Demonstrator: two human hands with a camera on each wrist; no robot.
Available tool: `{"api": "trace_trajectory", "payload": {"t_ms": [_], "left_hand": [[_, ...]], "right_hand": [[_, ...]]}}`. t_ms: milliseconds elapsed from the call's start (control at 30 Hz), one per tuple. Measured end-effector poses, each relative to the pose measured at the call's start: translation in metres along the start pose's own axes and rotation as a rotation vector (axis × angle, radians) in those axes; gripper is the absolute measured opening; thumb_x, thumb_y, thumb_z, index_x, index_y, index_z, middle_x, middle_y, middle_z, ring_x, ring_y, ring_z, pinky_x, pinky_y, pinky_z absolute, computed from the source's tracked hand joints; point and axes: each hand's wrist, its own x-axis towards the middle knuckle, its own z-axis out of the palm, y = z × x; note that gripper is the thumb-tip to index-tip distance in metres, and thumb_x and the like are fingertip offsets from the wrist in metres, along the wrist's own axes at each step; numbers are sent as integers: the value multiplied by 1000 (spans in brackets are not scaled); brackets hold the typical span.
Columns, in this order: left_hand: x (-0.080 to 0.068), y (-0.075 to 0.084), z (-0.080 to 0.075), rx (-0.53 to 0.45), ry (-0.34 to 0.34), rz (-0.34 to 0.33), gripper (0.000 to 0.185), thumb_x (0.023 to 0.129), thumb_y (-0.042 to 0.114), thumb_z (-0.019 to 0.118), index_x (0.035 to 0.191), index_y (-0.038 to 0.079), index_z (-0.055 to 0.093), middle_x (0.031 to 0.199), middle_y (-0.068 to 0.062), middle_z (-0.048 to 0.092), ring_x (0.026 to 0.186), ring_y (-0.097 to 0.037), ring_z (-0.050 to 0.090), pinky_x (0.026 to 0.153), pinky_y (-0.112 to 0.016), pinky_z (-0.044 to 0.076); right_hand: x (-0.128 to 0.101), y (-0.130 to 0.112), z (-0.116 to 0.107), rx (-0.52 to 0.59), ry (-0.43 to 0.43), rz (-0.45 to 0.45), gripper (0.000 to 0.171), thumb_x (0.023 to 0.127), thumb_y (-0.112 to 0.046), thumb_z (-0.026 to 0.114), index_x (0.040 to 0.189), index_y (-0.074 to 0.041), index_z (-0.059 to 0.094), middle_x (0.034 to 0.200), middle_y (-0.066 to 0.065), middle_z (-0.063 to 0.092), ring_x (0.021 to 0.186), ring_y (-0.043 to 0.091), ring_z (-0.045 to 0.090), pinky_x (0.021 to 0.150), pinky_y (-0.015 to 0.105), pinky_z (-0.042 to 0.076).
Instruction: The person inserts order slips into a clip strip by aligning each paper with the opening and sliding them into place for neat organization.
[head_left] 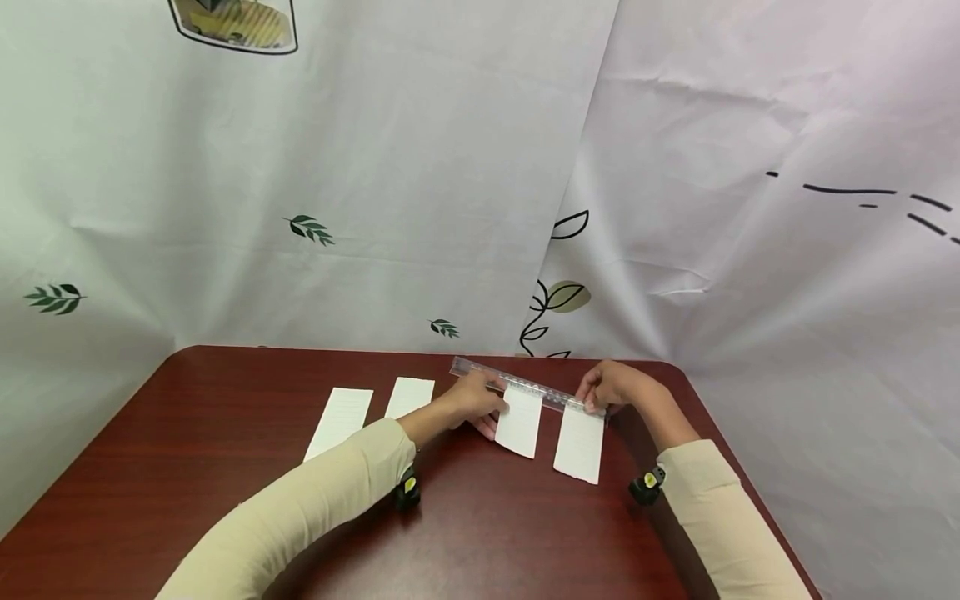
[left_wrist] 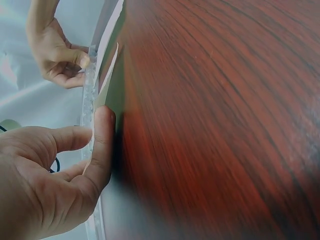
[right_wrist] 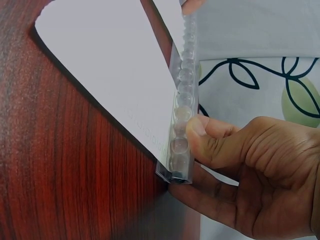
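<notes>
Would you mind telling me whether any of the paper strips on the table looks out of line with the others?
Nothing is damaged or spilled. The four paper strips lie unevenly: the two left strips sit apart from the two right strips, whose far ends lie under the clear ruler. The left hand and the right hand hold that ruler, which runs slightly askew to the table edge.

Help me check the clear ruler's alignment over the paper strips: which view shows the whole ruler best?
The head view: the ruler shows end to end, across the tops of two paper strips, a hand at each end. The right wrist view shows only its near end, pinched by the thumb; the left wrist view shows it edge-on.
</notes>
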Motion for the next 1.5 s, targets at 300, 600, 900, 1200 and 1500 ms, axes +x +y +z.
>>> {"api": "trace_trajectory", "payload": {"t_ms": [300,600,900,1200,1500], "left_hand": [[-1,7,7,-7,-24,3,50,103,-2,70,152,-5,58,80,-15,66,50,-15,68,53,-32,64],[2,6,16,22,-35,35,54,99,-3,75,151,-5,58,80,-13,65,48,-15,68,53,-33,64],[2,5,23,114,10,65,52,98,-9,76,148,-4,63,71,-16,72,46,-13,67,53,-33,64],[3,6,26,178,29,122,49,99,-7,78,146,-8,65,66,-16,73,44,-12,65,53,-33,64],[5,5,29,233,48,178,49,96,-10,82,143,-8,69,58,-10,69,43,-10,63,51,-32,62]], "right_hand": [[-2,2,-2,0,-7,3,16,97,6,79,105,-7,85,82,-2,71,80,13,63,76,36,63],[0,3,-1,8,-3,6,17,96,8,79,104,-6,85,82,-2,72,80,12,63,75,35,63],[0,2,0,12,-2,5,16,97,7,79,104,-6,85,83,-2,72,80,13,63,75,34,63],[0,1,0,18,-1,10,16,97,7,79,104,-7,85,82,-3,73,80,12,63,75,34,62],[-1,1,0,18,2,1,18,97,8,78,104,-7,85,83,-2,73,80,11,63,74,31,61]]}}
